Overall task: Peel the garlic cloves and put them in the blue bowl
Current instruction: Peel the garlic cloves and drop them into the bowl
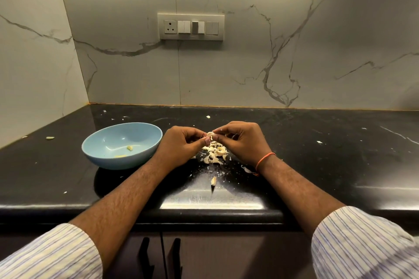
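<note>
A pale garlic clove (210, 134) is pinched between the fingertips of my left hand (180, 146) and my right hand (241, 140), a little above the black counter. Directly below the hands lies a heap of dry garlic skins (215, 153). The blue bowl (108, 158) stands on the counter just left of my left hand. Two small yellowish peeled pieces (129, 148) lie on its floor. One loose strip of skin (213, 181) lies nearer the counter's front edge.
The black counter (317, 165) is speckled with skin flakes. A small greenish bit (49, 137) lies at far left by the side wall. A marble back wall carries a switch panel (191, 26). Cabinet handles (158, 256) show below the counter edge.
</note>
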`<state>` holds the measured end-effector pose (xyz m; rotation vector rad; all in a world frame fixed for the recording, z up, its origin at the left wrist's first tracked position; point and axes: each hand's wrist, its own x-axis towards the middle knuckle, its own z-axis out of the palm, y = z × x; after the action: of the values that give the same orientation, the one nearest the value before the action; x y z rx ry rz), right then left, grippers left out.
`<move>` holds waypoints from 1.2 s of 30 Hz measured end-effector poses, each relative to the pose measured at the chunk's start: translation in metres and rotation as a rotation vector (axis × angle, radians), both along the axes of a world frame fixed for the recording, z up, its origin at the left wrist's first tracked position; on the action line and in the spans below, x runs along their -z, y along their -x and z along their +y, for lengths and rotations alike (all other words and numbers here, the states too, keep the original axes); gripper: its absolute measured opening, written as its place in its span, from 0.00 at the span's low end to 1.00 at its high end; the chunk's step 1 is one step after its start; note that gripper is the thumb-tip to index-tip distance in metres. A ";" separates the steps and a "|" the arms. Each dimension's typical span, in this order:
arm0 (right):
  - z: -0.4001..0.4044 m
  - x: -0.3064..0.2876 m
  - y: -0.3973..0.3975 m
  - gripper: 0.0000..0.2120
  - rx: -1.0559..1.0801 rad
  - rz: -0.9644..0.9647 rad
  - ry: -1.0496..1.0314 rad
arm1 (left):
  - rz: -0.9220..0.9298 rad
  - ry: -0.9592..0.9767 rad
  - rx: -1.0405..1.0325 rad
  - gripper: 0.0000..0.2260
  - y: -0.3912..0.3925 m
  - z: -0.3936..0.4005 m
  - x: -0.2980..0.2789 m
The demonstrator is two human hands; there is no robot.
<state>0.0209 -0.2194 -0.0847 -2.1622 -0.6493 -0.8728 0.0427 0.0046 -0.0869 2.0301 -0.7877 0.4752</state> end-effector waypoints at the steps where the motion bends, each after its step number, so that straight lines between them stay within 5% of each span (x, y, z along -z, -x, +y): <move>1: 0.000 0.000 0.000 0.07 0.001 0.002 0.001 | 0.003 0.000 0.004 0.09 0.000 0.000 0.000; 11: 0.001 -0.002 0.003 0.07 -0.038 0.169 -0.109 | 0.040 0.023 0.011 0.08 0.001 0.000 0.000; 22: -0.001 -0.002 0.002 0.06 0.015 0.125 -0.166 | -0.025 -0.009 -0.159 0.03 -0.001 -0.001 0.003; 32: -0.002 -0.002 0.000 0.07 0.019 0.189 -0.134 | 0.049 0.018 -0.075 0.15 0.002 0.000 0.001; 36: -0.001 -0.004 0.001 0.07 0.025 0.194 -0.137 | 0.039 0.030 -0.112 0.08 0.002 -0.001 0.000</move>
<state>0.0201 -0.2206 -0.0809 -2.1020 -0.4538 -0.6890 0.0404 0.0033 -0.0866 2.0566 -0.6415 0.5063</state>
